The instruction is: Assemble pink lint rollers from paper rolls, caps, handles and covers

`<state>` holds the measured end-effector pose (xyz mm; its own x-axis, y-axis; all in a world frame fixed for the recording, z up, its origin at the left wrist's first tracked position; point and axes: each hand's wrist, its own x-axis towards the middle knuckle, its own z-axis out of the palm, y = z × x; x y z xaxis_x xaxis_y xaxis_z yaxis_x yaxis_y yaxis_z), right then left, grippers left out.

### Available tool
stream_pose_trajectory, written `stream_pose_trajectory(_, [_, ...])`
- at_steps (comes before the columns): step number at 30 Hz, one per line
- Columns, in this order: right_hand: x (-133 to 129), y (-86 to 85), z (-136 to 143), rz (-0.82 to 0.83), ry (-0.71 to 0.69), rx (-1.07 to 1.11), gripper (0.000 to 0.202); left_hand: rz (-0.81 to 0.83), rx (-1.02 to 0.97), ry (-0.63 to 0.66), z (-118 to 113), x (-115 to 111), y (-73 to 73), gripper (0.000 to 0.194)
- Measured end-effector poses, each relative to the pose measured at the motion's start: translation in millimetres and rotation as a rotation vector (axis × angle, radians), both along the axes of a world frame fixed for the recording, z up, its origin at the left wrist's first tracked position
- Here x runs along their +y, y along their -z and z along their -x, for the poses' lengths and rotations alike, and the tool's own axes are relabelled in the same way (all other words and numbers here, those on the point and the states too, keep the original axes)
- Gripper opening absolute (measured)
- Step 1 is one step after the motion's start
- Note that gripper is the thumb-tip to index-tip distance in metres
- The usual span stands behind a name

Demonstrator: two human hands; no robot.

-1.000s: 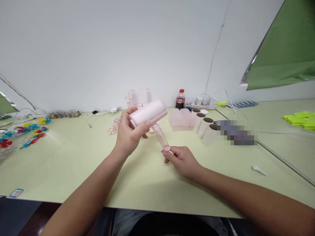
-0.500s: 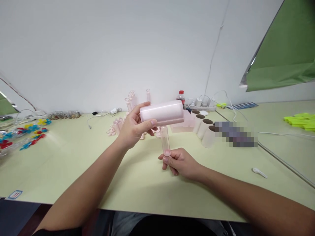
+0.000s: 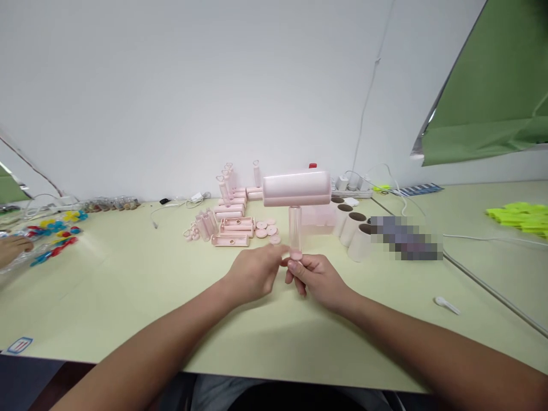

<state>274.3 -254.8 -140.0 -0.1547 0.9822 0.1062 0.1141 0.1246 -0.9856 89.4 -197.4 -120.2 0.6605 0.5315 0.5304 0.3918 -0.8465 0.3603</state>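
A pink lint roller (image 3: 296, 189) is held up in front of me, its wide head level on top and its clear handle (image 3: 295, 228) pointing down. My right hand (image 3: 319, 279) pinches the pink lower end of the handle between thumb and fingers. Just left of that end is my left hand (image 3: 256, 273), off the roller head. Its fingers point towards the handle's end but are smeared by motion, so whether they touch it cannot be made out.
Behind lie pink roller shells (image 3: 231, 240), round pink caps (image 3: 270, 229), clear handles (image 3: 205, 224) and finished-looking rollers (image 3: 225, 191). White paper rolls (image 3: 359, 242) stand to the right, near a pink box (image 3: 317, 220). Another person's hand (image 3: 15, 249) is at far left, by colourful bagged pieces (image 3: 55, 242).
My left hand has let go of the roller head and moved down beside the handle's lower end. The roller has shifted slightly right and its head is more level. Another person's hand has appeared at far left.
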Motion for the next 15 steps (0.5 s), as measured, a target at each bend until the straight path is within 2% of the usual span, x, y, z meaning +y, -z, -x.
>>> stream_pose_trajectory(2, [0,1.1,0,-0.003,-0.023,-0.007,0.055,-0.209,0.238,0.074,1,1,-1.1,0.053])
stream_pose_trajectory(4, [0,3.0,0,-0.001,-0.022,0.007,0.054,-0.331,0.343,0.086,-3,7,-9.2,0.06])
stream_pose_trajectory(6, [1,4.0,-1,0.02,0.0,0.039,0.053,-0.399,0.398,0.101,-9,14,-17.6,0.054])
stream_pose_trajectory(9, [2,0.8,-4,0.01,0.023,0.06,0.053,-0.486,0.408,0.09,-23,22,-24.2,0.031])
stream_pose_trajectory(12, [-1,-5.6,-7,-0.081,0.008,0.079,0.052,-0.466,0.309,0.018,-34,30,-32.9,0.024])
stream_pose_trajectory(15, [-5,-6.6,-6,-0.072,-0.036,0.111,0.049,-0.217,0.077,-0.117,-38,52,-57.2,0.025])
